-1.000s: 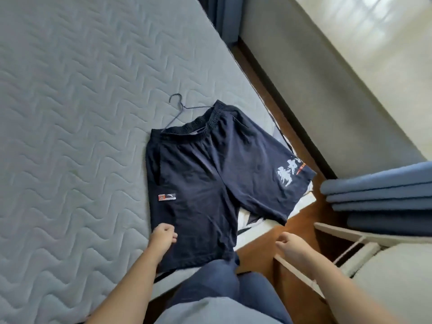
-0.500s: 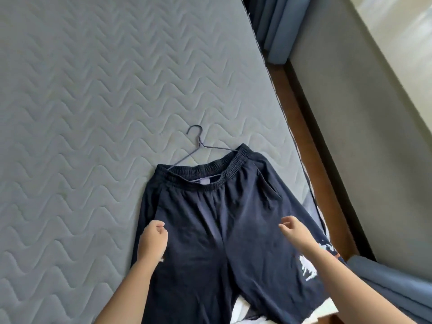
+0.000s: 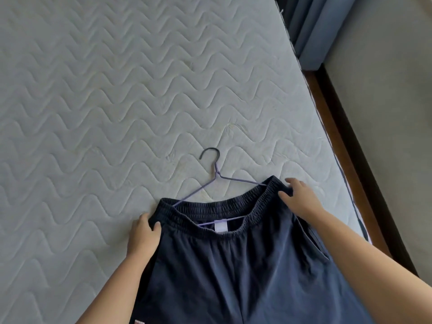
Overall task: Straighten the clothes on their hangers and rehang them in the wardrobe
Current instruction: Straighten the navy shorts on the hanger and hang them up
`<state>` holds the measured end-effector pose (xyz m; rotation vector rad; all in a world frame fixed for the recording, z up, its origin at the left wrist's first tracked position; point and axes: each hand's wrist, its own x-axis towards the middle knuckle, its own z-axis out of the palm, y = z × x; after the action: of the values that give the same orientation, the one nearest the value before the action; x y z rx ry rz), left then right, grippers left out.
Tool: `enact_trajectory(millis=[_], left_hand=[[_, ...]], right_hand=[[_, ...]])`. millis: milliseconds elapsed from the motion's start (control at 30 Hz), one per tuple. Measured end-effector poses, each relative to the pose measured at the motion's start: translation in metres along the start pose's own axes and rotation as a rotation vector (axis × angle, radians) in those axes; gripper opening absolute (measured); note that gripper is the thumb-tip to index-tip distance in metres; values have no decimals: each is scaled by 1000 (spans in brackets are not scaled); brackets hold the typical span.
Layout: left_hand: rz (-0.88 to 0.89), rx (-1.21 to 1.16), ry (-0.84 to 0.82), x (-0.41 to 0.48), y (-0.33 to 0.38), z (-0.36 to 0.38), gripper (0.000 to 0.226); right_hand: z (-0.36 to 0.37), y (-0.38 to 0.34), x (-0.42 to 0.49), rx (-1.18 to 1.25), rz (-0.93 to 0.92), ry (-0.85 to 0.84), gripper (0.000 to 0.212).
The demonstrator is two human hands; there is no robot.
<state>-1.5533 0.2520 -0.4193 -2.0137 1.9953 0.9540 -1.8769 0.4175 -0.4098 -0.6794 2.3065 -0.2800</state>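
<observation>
Currently, head view only: shorts lie flat on bed, filling frame's 6 o'clock, waistband toward 12. Hanger sits inside waistband, skewed, hook poking out at 12 o'clock, left shoulder wire exposed. Left hand grips waistband corner at 9 o'clock, thumb on top. Right hand pinches opposite corner at 2 o'clock. Curtain at frame's 1 o'clock. Progress, judged: straightening under way, waistband not yet squared on hanger, lifting and rehanging left. Wardrobe not in view.
</observation>
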Motion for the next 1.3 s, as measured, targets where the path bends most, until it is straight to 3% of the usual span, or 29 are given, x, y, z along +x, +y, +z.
enact_trajectory(millis=[100,167,333,667,733,900,1200,1300], left_hand=[[-3,73,-2,2,-9,6,39],[-47,-7,-33,2,-13,6,37],[-144,-185,-66,-13,-16,0,32],[-49,-178,-38,-108,-48,-42,17],[-53,-169,-43,-135,-58,-51,16],[-63,-205,-20,-201,-70,-73,17],[18,-471,299,-313,-76,-133,16],[14,-545,429,-345,-80,-160,19]], right_hand=[[12,0,3,-205,26,-11,51],[18,3,0,-241,43,7,49],[25,20,-24,-169,117,-71,39],[26,43,-156,-80,214,-54,20],[20,45,-189,7,227,-55,26],[-11,50,-251,202,104,1,29],[-67,55,-308,78,-229,-73,38],[-88,35,-323,2,-368,-112,31]])
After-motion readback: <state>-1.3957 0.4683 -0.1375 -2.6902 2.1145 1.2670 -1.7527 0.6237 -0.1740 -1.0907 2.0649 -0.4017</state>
